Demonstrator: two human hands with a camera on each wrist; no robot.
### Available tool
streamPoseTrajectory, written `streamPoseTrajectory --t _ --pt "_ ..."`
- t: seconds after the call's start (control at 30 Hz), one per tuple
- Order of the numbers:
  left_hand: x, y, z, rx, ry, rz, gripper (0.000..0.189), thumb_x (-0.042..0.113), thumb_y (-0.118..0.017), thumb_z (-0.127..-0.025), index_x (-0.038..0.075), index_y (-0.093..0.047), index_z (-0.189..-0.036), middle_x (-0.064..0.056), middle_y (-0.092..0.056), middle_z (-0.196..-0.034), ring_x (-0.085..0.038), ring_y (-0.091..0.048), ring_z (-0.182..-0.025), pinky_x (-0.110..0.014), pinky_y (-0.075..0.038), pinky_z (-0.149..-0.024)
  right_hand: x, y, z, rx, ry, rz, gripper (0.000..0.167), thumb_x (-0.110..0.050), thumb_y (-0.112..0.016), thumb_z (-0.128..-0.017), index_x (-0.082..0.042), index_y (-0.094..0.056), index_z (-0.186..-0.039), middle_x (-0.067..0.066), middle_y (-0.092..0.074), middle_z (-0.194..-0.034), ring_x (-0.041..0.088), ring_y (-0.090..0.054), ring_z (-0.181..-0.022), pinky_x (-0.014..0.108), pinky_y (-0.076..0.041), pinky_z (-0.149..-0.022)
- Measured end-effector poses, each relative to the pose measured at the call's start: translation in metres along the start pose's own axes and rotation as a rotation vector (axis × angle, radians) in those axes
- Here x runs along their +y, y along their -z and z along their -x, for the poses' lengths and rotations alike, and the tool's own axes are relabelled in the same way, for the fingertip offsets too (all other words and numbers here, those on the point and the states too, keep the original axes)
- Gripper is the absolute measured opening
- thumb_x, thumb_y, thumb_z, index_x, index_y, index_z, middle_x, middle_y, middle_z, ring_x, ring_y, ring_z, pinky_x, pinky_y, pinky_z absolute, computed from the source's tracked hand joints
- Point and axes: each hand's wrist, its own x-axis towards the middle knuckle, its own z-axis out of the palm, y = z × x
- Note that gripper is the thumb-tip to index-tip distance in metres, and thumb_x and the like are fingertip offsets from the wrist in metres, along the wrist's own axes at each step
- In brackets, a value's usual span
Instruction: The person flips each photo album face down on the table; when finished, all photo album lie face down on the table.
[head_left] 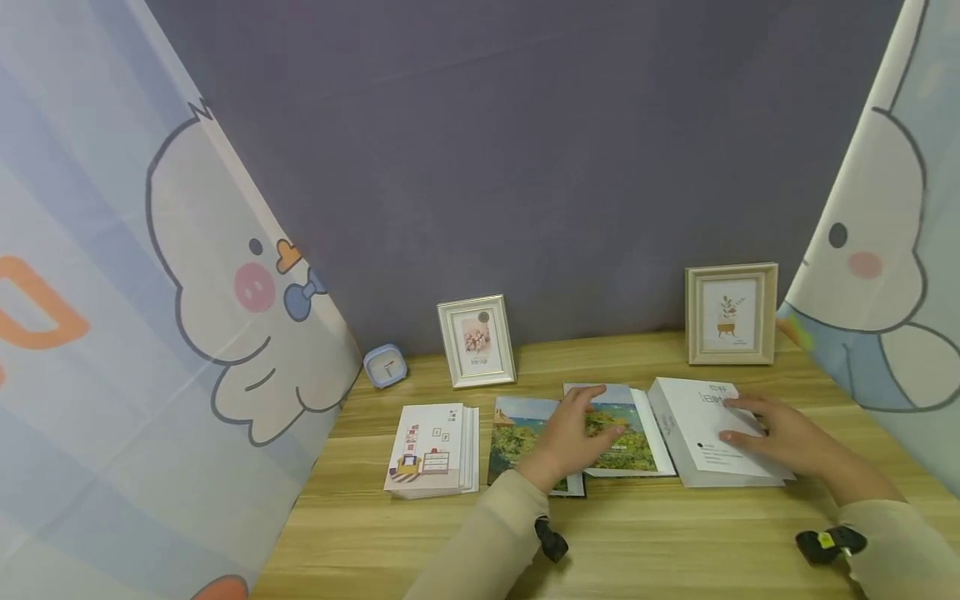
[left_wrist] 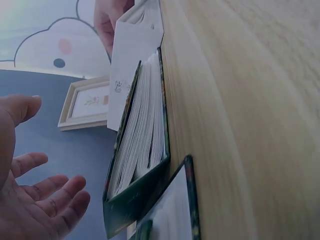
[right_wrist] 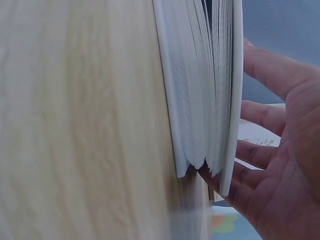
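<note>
My left hand point(head_left: 573, 442) hovers over two books with painted landscape covers, its fingers spread and holding nothing. The left landscape book point(head_left: 517, 429) is partly hidden by that hand; the right landscape book point(head_left: 633, 437) lies beside it. In the left wrist view, the pages point(left_wrist: 142, 120) of a dark green-edged book face the camera. My right hand point(head_left: 783, 437) rests on the thick white book point(head_left: 693, 433) at the right, thumb and fingers on its printed cover. In the right wrist view, relaxed fingers point(right_wrist: 262, 117) lie along that cover, and the loose page edges point(right_wrist: 200, 100) show.
Left of the landscape books lies a white book with a room drawing point(head_left: 427, 454). Behind stand a small blue clock point(head_left: 386, 367), a silvery photo frame point(head_left: 477, 342) and a cream photo frame point(head_left: 731, 314). A dark cloth point(head_left: 525, 167) and printed curtains point(head_left: 247, 317) enclose the wooden table point(head_left: 637, 542).
</note>
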Motion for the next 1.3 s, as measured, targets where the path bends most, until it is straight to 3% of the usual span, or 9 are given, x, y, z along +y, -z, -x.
streamPoseTrajectory --t 0.13,0.27,0.5,0.73,1.0,1.3 --pt "0.003 -0.005 -0.002 -0.007 -0.001 -0.018 0.065 0.057 -0.059 -0.104 0.033 -0.040 -0.160 0.007 -0.045 -0.155 -0.018 -0.058 -0.128 -0.036 -0.054 -0.097 0.000 -0.001 -0.001 -0.014 -0.028 0.001 0.069 -0.041 -0.080 -0.094 0.007 -0.061 -0.138 0.047 -0.040 -0.145 0.068 -0.046 -0.124 0.077 -0.041 -0.096" --pt "0.007 -0.010 -0.004 -0.021 0.005 0.021 0.061 0.051 -0.062 -0.104 0.031 -0.043 -0.158 0.005 -0.048 -0.153 -0.016 -0.058 -0.127 -0.033 -0.055 -0.092 0.000 -0.002 -0.001 -0.028 -0.047 -0.006 0.069 -0.043 -0.080 -0.094 0.008 -0.061 -0.137 0.047 -0.037 -0.147 0.069 -0.041 -0.127 0.079 -0.036 -0.098" --pt "0.014 -0.018 -0.007 -0.082 0.065 0.150 0.059 0.049 -0.067 -0.102 0.033 -0.047 -0.155 0.001 -0.052 -0.150 -0.014 -0.060 -0.125 -0.031 -0.057 -0.085 -0.001 -0.003 0.000 -0.028 -0.054 -0.013 0.070 -0.043 -0.079 -0.094 0.008 -0.061 -0.138 0.046 -0.038 -0.146 0.067 -0.048 -0.121 0.075 -0.044 -0.094" --pt "0.021 -0.027 -0.011 -0.101 0.055 0.171 0.062 0.046 -0.071 -0.100 0.027 -0.049 -0.155 0.002 -0.052 -0.149 -0.012 -0.062 -0.119 -0.026 -0.056 -0.082 -0.001 -0.002 0.000 -0.031 -0.060 -0.008 0.071 -0.044 -0.080 -0.093 0.008 -0.061 -0.138 0.046 -0.038 -0.146 0.068 -0.046 -0.123 0.077 -0.041 -0.096" --pt "0.034 -0.038 -0.015 -0.140 0.083 0.299 0.061 0.038 -0.075 -0.099 0.018 -0.053 -0.153 -0.001 -0.063 -0.133 -0.002 -0.064 -0.102 -0.024 -0.056 -0.072 0.001 -0.002 0.001 -0.023 -0.081 0.011 0.071 -0.045 -0.081 -0.092 0.006 -0.063 -0.138 0.045 -0.044 -0.141 0.066 -0.048 -0.121 0.077 -0.043 -0.093" --pt "0.039 -0.049 -0.017 -0.182 0.115 0.352 0.058 0.034 -0.075 -0.099 0.017 -0.055 -0.151 -0.002 -0.064 -0.132 0.000 -0.064 -0.102 -0.021 -0.056 -0.074 0.007 -0.002 0.002 -0.013 -0.074 0.004 0.071 -0.045 -0.081 -0.092 0.007 -0.063 -0.138 0.043 -0.053 -0.133 0.058 -0.058 -0.113 0.071 -0.049 -0.088"
